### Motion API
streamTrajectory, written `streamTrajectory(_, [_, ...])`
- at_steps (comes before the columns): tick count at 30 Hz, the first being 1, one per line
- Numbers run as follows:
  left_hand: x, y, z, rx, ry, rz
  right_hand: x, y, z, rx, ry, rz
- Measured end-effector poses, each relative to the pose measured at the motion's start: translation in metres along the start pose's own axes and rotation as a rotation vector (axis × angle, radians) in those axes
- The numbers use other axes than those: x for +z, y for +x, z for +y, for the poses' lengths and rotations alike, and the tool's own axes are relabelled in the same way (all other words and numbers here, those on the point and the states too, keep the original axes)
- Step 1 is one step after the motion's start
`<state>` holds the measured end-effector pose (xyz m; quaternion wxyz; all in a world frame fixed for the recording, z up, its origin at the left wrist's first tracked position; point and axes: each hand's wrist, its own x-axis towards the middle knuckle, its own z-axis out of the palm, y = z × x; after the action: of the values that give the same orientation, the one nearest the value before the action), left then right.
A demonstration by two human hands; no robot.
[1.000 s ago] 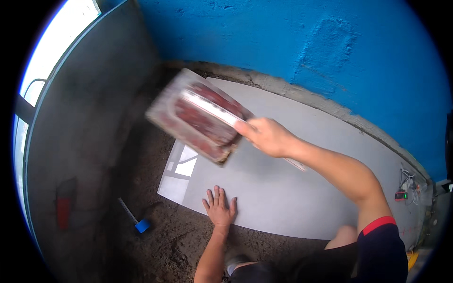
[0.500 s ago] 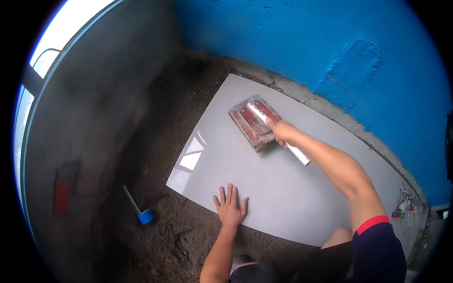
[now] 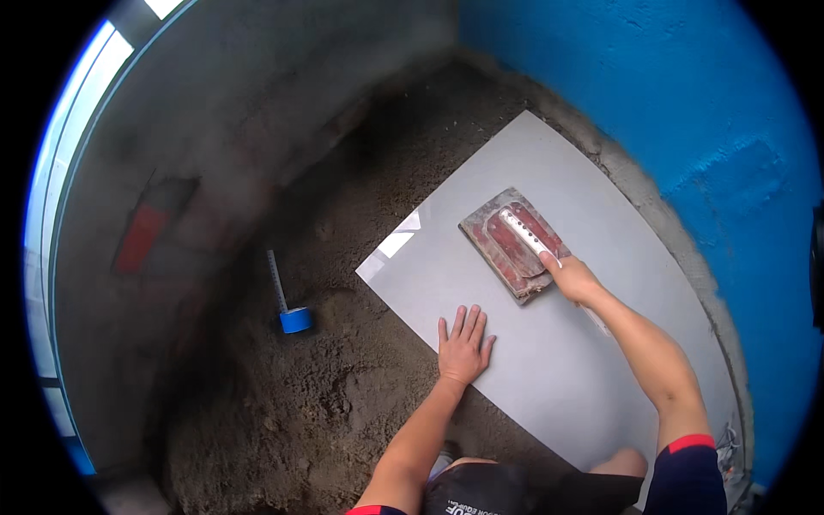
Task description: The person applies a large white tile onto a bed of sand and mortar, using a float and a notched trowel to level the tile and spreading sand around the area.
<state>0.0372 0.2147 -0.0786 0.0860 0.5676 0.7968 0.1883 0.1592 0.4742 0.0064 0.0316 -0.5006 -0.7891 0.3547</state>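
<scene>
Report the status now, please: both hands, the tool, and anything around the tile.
Left hand flat on grey tile, fingers spread. Right hand grips trowel lying on tile. Blue-headed mallet on the mortar bed, apart from tile.

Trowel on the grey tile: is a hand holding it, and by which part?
Yes. The right hand grips the red-stained trowel by the near end of its handle. The left hand holds nothing; it lies flat on the grey tile.

L hand (image 3: 463,345) flat, R hand (image 3: 573,277) gripping
</scene>
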Motion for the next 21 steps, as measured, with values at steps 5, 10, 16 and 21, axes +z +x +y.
streamTrajectory(5, [0.004,-0.013,-0.011,-0.092,-0.060,0.154,-0.066,-0.032,-0.161,0.035,0.226,-0.275])
streamTrajectory(10, [0.010,-0.016,-0.013,-0.206,-0.061,0.244,-0.050,-0.045,-0.190,-0.447,0.260,0.034])
streamTrajectory(16, [0.014,-0.003,-0.017,-0.204,-0.060,0.288,0.026,-0.021,-0.052,-0.026,-0.208,-0.244])
streamTrajectory(21, [0.021,-0.017,-0.023,-0.219,-0.007,0.234,-0.030,-0.046,-0.155,0.107,0.154,-0.400])
